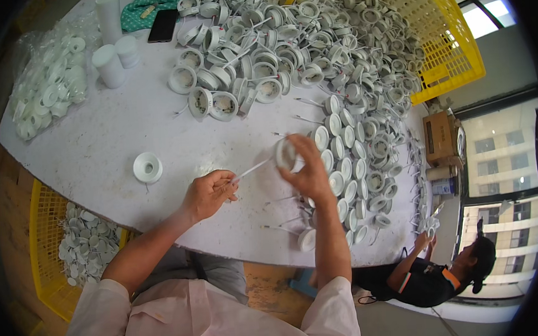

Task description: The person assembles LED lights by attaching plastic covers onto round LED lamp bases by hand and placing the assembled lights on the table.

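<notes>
My right hand (309, 167) grips a round white lamp housing (285, 154) between thumb and fingers, above the table. A pale wire (253, 168) runs from the housing toward my left hand (211, 194), whose closed fingertips pinch its end. To the left, a single white ring-shaped cover (147, 168) lies on the table. Right beside my right hand stand rows of white lamp housings (348, 163), many with their wires sticking out to the left.
A large heap of housings (286, 50) spreads before a yellow crate (450, 64). At the far left are a bag of white rings (51, 89), stacked white discs (109, 67) and a phone (163, 26). A yellow basket (42, 243) sits below the table edge. Another person (436, 278) works at right.
</notes>
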Available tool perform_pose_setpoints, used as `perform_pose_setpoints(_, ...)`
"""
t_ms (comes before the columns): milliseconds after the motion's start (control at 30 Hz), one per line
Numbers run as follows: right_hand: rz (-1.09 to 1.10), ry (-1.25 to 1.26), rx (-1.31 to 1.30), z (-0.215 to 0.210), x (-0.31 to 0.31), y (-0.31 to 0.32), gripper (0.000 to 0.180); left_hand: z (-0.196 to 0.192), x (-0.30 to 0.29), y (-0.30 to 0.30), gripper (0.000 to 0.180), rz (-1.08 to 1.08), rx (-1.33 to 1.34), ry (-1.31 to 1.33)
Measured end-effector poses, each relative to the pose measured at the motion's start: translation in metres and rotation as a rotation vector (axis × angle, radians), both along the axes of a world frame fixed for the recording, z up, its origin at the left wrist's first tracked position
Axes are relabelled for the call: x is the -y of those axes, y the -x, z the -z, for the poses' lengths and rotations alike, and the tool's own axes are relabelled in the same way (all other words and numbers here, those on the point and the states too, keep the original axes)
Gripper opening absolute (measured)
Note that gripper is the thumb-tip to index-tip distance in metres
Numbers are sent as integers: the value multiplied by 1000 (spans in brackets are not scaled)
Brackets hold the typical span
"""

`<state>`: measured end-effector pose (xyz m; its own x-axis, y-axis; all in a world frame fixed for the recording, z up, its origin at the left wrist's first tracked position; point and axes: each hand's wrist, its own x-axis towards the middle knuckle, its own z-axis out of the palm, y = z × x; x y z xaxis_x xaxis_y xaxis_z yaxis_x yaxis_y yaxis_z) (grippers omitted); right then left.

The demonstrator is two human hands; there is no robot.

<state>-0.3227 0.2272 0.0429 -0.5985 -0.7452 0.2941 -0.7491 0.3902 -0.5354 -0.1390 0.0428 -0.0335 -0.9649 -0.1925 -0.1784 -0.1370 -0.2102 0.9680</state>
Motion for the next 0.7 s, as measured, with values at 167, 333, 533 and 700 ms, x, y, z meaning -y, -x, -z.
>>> perform_pose_setpoints(167,212,-15,-113,-3,-15,104,65,15,1,9,24,-59,-104,181)
perform_pose_setpoints(333,295,-92,-19,7,-7,160,64,16,6,8,22,-32,-201,102)
perform_pose_setpoints(533,325,-379,-145,24,-13,188,63,11,9,17,21,11,-161,64)
perform_pose_setpoints(700,308,-481,-213,30,-9,188,61,12,11,15,20,24,-129,72)
